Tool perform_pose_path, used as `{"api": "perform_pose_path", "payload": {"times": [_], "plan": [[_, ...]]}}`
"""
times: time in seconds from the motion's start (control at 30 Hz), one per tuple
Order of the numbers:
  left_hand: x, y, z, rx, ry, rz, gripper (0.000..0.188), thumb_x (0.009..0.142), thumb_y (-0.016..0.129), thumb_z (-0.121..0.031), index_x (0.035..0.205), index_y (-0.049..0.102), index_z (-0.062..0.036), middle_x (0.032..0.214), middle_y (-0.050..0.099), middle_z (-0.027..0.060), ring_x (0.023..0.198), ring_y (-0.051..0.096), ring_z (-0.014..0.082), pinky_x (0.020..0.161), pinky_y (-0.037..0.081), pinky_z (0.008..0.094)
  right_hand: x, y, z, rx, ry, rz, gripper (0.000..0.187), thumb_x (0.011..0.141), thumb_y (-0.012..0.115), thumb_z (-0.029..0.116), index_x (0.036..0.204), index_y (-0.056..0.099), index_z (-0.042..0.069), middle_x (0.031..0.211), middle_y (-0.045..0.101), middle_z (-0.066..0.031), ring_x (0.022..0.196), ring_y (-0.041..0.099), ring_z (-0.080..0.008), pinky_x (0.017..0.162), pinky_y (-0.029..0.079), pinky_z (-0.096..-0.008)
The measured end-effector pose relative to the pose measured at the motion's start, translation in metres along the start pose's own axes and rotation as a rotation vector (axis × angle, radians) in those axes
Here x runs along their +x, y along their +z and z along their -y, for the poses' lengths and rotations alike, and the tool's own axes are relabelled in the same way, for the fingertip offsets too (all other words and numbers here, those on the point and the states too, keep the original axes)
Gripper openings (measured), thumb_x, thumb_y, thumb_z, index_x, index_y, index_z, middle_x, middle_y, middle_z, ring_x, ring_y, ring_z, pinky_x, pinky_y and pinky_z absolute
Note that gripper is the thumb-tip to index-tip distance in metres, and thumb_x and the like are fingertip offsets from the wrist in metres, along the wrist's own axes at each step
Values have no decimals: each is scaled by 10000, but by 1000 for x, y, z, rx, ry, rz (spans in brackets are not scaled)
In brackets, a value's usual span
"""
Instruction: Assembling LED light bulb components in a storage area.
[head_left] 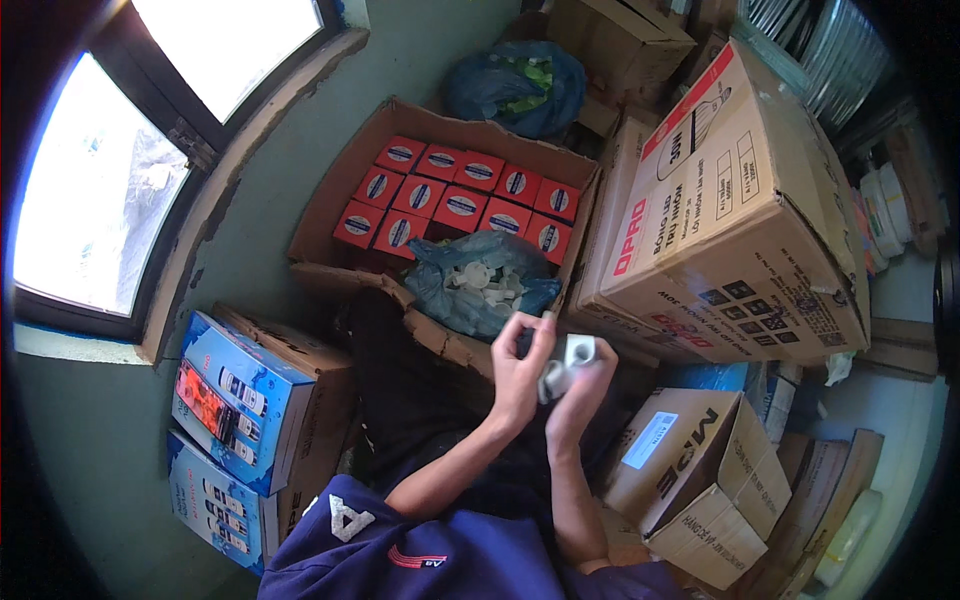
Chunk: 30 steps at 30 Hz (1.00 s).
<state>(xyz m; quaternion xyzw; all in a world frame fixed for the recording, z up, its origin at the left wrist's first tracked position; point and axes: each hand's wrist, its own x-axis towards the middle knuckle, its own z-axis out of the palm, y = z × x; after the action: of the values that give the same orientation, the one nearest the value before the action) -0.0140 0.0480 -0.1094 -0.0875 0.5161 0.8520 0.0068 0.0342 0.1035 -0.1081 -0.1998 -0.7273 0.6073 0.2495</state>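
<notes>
My right hand (578, 398) is closed round white plastic pipe fittings. One fitting (579, 351) shows its round open end above the fingers, and a blurred greyish-white piece (552, 381) sits beside it, facing my left hand. My left hand (519, 372) is just to the left, thumb and fingertips pinched together. Whatever those fingertips hold, if anything, is too small to make out. Beyond both hands, an opened blue plastic bag (430, 290) holds several similar white fittings (487, 284). It rests at the near side of an open cardboard box (300, 225).
Rows of red boxes (461, 207) fill the open carton. A large carton (720, 235) stands at right, a smaller opened carton (690, 465) nearer. Blue printed boxes (240, 400) are stacked at left under the window (110, 180). Another blue bag (515, 85) lies at the back.
</notes>
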Motion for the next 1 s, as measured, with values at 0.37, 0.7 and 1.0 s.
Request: {"api": "perform_pose_path", "payload": {"times": [0.37, 0.7, 1.0], "plan": [[78, -110, -21, -310, 98, -403, 221, 952, 594, -265, 806, 504, -125, 722, 521, -40, 644, 541, 61, 586, 474, 250, 70, 70, -136, 6, 386, 263, 543, 912, 557, 508, 1119, 523, 7, 992, 577, -138, 905, 566, -209, 801, 450, -333], [64, -168, -84, -311, 257, -583, 189, 940, 601, -280, 928, 549, -99, 776, 559, -4, 686, 593, 98, 632, 510, 264, 70, 207, -234, -942, -74, 427, 683, 784, 646, 599, 1111, 609, 0, 1107, 552, -233, 1042, 550, -397, 855, 451, -478], [76, -178, -77, -292, 182, -589, 195, 943, 600, -286, 912, 544, -102, 784, 564, -6, 697, 593, 92, 649, 508, 257, 55, 244, -293, -542, -366, 570, 472, 926, 581, 353, 1224, 524, -8, 1245, 450, -265, 1168, 426, -444, 974, 366, -522]]}}
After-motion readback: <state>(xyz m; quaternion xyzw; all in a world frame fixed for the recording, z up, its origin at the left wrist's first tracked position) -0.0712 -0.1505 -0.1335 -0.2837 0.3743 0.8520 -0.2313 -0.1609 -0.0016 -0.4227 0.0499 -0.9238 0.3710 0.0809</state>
